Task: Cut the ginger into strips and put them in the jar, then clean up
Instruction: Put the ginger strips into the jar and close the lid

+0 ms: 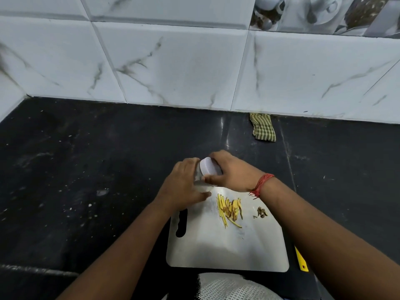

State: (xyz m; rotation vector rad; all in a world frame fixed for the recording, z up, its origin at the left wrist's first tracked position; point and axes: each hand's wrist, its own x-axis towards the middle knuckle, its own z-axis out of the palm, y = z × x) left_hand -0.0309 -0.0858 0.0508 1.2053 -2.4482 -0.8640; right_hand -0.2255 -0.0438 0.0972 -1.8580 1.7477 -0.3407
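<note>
- Cutting board (227, 247): lies nearest the person on the black surface (86, 169); its near half is bare, with a handle slot at its 9 o'clock edge.
- Knife (301, 259): only a yellow handle shows, just off the board's 4 o'clock corner, partly under the right forearm.
- Ginger strips (229, 210): a loose yellow heap toward 12 o'clock on the board. Cutting appears finished; none visibly in the jar yet.
- Peel scraps (262, 212): a small brown cluster at 3 o'clock of the strips, awaiting clean-up.
- Jar (200, 177): tilted at the board's far edge. The left hand (184, 185) wraps its clear body; the right hand (233, 172) curls round the white lid (208, 166), judged to be unscrewing it.
- Remaining: filling, closing, clearing.
- Room: open surface from 9 to 11 o'clock; a checked cloth (262, 126) at 1 o'clock against the tiled wall (173, 68), which bounds the far side.
</note>
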